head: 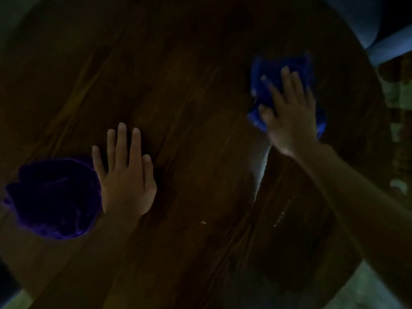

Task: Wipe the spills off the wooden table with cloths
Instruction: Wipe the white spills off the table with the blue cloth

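The scene is very dark. A round wooden table (189,97) fills the view. My right hand (289,112) presses flat on a blue cloth (269,85) at the table's far right, fingers spread and blurred. A pale wet streak (262,166) runs toward me from under that cloth, with small bright specks (279,217) nearer the front. My left hand (126,172) lies flat on the bare wood, fingers apart, holding nothing. A crumpled purple cloth (53,197) sits just left of it, touching the side of the hand.
A pale blue-grey cushioned seat (365,21) stands beyond the table at the top right. The table's curved edge runs down the right side, with patterned floor (399,121) past it. Light floor shows at the bottom right and bottom left corners.
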A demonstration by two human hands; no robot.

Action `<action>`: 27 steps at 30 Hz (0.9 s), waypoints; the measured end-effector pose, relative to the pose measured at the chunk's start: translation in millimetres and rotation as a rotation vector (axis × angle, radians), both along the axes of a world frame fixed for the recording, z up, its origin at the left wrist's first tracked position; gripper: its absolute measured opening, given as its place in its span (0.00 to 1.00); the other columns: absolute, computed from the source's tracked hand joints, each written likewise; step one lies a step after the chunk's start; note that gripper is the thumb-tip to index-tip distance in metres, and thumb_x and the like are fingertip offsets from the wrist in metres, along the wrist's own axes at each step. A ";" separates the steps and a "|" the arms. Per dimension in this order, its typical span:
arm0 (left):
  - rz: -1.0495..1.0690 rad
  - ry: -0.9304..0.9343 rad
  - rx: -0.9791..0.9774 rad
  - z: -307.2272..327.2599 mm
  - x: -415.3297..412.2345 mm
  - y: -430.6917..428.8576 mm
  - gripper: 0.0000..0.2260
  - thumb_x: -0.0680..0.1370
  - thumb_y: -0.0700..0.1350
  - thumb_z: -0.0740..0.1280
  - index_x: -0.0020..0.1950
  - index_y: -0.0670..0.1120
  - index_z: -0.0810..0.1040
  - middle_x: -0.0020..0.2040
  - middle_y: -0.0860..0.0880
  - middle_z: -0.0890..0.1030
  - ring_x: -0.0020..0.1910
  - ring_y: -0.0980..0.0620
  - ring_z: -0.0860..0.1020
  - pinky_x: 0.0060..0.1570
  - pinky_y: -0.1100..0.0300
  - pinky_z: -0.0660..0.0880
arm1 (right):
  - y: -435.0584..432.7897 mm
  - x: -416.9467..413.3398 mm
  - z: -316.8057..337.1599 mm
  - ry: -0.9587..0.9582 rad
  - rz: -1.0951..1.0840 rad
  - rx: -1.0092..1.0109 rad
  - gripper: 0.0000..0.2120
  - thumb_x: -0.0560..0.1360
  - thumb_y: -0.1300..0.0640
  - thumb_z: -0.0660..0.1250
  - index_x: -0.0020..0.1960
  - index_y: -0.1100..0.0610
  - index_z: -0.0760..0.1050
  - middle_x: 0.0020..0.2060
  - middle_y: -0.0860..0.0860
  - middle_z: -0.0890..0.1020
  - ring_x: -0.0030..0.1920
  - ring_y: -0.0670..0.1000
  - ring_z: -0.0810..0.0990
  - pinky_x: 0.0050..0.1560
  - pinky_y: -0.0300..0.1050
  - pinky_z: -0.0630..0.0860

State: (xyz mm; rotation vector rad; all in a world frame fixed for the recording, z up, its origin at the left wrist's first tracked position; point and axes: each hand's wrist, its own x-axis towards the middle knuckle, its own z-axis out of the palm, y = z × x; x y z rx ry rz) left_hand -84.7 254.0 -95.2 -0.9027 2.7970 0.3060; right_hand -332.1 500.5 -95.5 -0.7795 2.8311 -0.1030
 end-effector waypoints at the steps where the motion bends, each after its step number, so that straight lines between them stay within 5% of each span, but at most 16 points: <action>1: 0.001 -0.005 0.002 0.3 0.3 -1.5 0.37 0.86 0.59 0.40 0.93 0.44 0.55 0.94 0.42 0.51 0.93 0.42 0.47 0.89 0.37 0.39 | 0.5 30.0 0.6 0.003 0.097 -0.007 0.30 0.83 0.37 0.45 0.83 0.42 0.45 0.84 0.54 0.45 0.83 0.57 0.44 0.81 0.63 0.46; 4: 0.001 -0.021 0.010 1.4 0.5 -2.9 0.36 0.86 0.58 0.41 0.93 0.45 0.53 0.94 0.42 0.49 0.93 0.42 0.45 0.91 0.36 0.40 | 20.7 124.8 3.9 -0.136 0.705 0.003 0.33 0.81 0.35 0.51 0.83 0.41 0.46 0.84 0.53 0.43 0.83 0.58 0.41 0.81 0.61 0.38; 7: 0.009 0.015 0.022 3.0 -0.5 0.6 0.36 0.86 0.58 0.42 0.93 0.44 0.55 0.94 0.41 0.51 0.93 0.41 0.47 0.90 0.35 0.40 | 49.5 90.3 10.7 -0.145 1.100 0.074 0.33 0.80 0.35 0.53 0.83 0.39 0.49 0.84 0.52 0.45 0.83 0.57 0.41 0.80 0.61 0.35; 8: 0.008 0.027 0.023 3.0 -0.8 0.9 0.37 0.86 0.59 0.41 0.93 0.44 0.56 0.94 0.41 0.51 0.93 0.40 0.47 0.90 0.35 0.40 | 56.0 63.1 7.3 -0.100 0.981 0.092 0.31 0.81 0.36 0.52 0.82 0.40 0.52 0.84 0.53 0.48 0.83 0.59 0.44 0.81 0.64 0.39; 10: 0.001 0.029 0.021 2.2 -0.9 0.7 0.37 0.86 0.59 0.41 0.93 0.44 0.56 0.94 0.41 0.52 0.93 0.40 0.48 0.90 0.34 0.41 | 71.1 9.3 3.0 0.008 0.395 0.059 0.32 0.82 0.35 0.46 0.82 0.48 0.58 0.83 0.57 0.53 0.82 0.62 0.52 0.79 0.71 0.51; 12: 0.008 0.020 0.008 2.2 0.5 -0.1 0.35 0.87 0.58 0.42 0.93 0.44 0.56 0.94 0.41 0.52 0.93 0.40 0.48 0.90 0.34 0.41 | 76.4 -14.5 -3.2 0.045 -0.217 0.079 0.36 0.82 0.34 0.38 0.82 0.52 0.58 0.83 0.58 0.50 0.83 0.61 0.49 0.79 0.69 0.51; 14: 0.013 0.013 0.000 1.7 0.5 1.6 0.32 0.89 0.56 0.46 0.93 0.44 0.55 0.94 0.41 0.51 0.93 0.40 0.47 0.90 0.33 0.41 | 59.5 24.3 -11.2 0.064 -0.444 0.121 0.34 0.82 0.36 0.38 0.82 0.49 0.56 0.84 0.56 0.47 0.83 0.59 0.44 0.80 0.67 0.48; 16: 0.019 0.013 -0.001 1.0 1.3 0.5 0.28 0.92 0.52 0.51 0.92 0.44 0.55 0.94 0.41 0.51 0.93 0.40 0.47 0.90 0.31 0.42 | 36.8 97.6 -7.8 0.034 -0.224 0.044 0.32 0.82 0.37 0.44 0.82 0.46 0.55 0.84 0.57 0.49 0.83 0.60 0.45 0.80 0.68 0.47; 19: 0.012 0.030 0.003 1.7 0.6 0.6 0.30 0.90 0.54 0.49 0.92 0.44 0.55 0.94 0.40 0.52 0.93 0.39 0.48 0.90 0.30 0.43 | 41.3 197.5 9.5 -0.172 0.633 -0.049 0.35 0.80 0.35 0.57 0.83 0.43 0.52 0.84 0.56 0.48 0.83 0.59 0.44 0.80 0.66 0.43; 21: 0.017 0.028 0.007 2.0 0.1 2.8 0.32 0.89 0.55 0.47 0.93 0.45 0.54 0.94 0.41 0.52 0.93 0.39 0.47 0.90 0.30 0.43 | 77.0 161.5 11.0 -0.186 1.028 0.001 0.34 0.80 0.36 0.58 0.83 0.41 0.53 0.84 0.53 0.47 0.84 0.57 0.43 0.81 0.64 0.40; 22: 0.023 0.030 0.007 1.5 -0.3 3.1 0.33 0.89 0.56 0.47 0.93 0.45 0.54 0.94 0.41 0.51 0.93 0.40 0.47 0.90 0.31 0.43 | 93.1 129.1 7.3 -0.124 1.012 0.054 0.32 0.81 0.36 0.57 0.83 0.41 0.53 0.84 0.53 0.48 0.84 0.57 0.44 0.81 0.65 0.40; 24: 0.012 0.036 0.002 -0.8 -1.6 3.7 0.33 0.89 0.56 0.47 0.93 0.45 0.54 0.94 0.41 0.51 0.93 0.40 0.47 0.90 0.30 0.43 | 125.8 74.5 -3.0 -0.030 0.494 0.053 0.31 0.81 0.39 0.55 0.82 0.43 0.55 0.83 0.55 0.53 0.83 0.61 0.50 0.80 0.70 0.47; 27: 0.004 0.033 -0.009 -1.8 1.6 0.8 0.31 0.90 0.55 0.48 0.93 0.45 0.53 0.94 0.41 0.50 0.93 0.40 0.46 0.90 0.30 0.43 | 137.8 74.9 -6.3 0.016 -0.688 -0.093 0.31 0.83 0.38 0.49 0.82 0.52 0.58 0.84 0.55 0.51 0.83 0.59 0.49 0.81 0.65 0.50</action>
